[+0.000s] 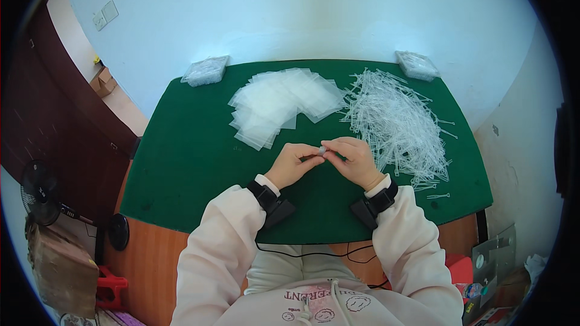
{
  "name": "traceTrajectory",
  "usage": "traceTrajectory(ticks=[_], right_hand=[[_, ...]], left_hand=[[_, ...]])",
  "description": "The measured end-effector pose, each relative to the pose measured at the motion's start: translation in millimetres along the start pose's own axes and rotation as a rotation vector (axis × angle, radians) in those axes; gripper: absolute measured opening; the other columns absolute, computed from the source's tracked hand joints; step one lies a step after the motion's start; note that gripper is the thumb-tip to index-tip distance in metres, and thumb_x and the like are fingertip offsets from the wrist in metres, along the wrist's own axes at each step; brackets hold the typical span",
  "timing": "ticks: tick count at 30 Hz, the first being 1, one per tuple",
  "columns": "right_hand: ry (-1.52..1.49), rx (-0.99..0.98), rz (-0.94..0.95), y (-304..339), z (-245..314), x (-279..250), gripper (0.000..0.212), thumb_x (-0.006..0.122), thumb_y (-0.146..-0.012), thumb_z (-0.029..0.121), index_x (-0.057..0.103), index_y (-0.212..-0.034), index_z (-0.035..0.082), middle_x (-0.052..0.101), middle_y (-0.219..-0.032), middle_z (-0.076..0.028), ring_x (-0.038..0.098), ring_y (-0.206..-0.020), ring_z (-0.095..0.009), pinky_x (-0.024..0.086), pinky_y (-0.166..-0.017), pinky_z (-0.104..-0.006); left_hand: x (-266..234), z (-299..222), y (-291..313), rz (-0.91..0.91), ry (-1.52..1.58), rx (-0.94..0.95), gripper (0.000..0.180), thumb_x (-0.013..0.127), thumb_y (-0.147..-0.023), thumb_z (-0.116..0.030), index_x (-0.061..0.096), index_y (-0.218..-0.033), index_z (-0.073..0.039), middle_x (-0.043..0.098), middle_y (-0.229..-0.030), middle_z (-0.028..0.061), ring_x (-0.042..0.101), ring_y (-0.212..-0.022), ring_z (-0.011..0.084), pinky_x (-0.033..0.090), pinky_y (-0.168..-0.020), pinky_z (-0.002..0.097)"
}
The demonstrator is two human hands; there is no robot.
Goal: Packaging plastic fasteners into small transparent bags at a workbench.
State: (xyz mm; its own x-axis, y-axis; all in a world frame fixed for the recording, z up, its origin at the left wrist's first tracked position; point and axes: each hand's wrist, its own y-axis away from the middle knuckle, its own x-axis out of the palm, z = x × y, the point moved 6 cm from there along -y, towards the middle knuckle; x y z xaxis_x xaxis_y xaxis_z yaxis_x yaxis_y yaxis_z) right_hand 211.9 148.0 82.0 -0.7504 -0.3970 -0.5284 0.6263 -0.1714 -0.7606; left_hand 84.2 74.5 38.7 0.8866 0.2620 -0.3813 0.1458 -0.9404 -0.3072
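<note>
My left hand and my right hand meet over the middle of the green table. Together they pinch a small bundle of clear plastic ties between their fingertips. A loose heap of clear plastic ties lies just right of my right hand. A fanned stack of small clear plastic bags lies beyond my left hand. Black bands with small boxes sit on both wrists.
Two filled clear packets sit at the table's far corners, one at the left and one at the right. A white wall stands behind the table. A black fan and a cardboard box stand on the floor at left.
</note>
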Motion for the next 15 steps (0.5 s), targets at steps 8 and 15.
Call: traceTrajectory(ticks=[8, 15], right_hand=[[0.326, 0.221, 0.091, 10, -28, -6, 0.021, 0.062, -0.07, 0.004, 0.064, -0.091, 0.005, 0.062, -0.091, -0.011, 0.058, -0.087, -0.028, 0.048, -0.075, -0.0385], [0.724, 0.436, 0.338, 28, -65, -5, 0.018, 0.064, -0.068, 0.012, 0.066, -0.085, 0.007, 0.06, -0.086, -0.012, 0.056, -0.083, -0.03, 0.046, -0.074, -0.0408]], left_hand=[[6, 16, -2, 0.054, 0.134, -0.085, 0.015, 0.065, -0.084, -0.007, 0.067, -0.095, 0.002, 0.068, -0.083, 0.0057, 0.061, -0.076, 0.0082, 0.049, -0.071, 0.0229], [7, 20, -2, 0.054, 0.156, -0.108, 0.015, 0.064, -0.084, -0.008, 0.067, -0.096, 0.002, 0.068, -0.086, 0.0065, 0.061, -0.077, 0.0088, 0.05, -0.072, 0.0229]])
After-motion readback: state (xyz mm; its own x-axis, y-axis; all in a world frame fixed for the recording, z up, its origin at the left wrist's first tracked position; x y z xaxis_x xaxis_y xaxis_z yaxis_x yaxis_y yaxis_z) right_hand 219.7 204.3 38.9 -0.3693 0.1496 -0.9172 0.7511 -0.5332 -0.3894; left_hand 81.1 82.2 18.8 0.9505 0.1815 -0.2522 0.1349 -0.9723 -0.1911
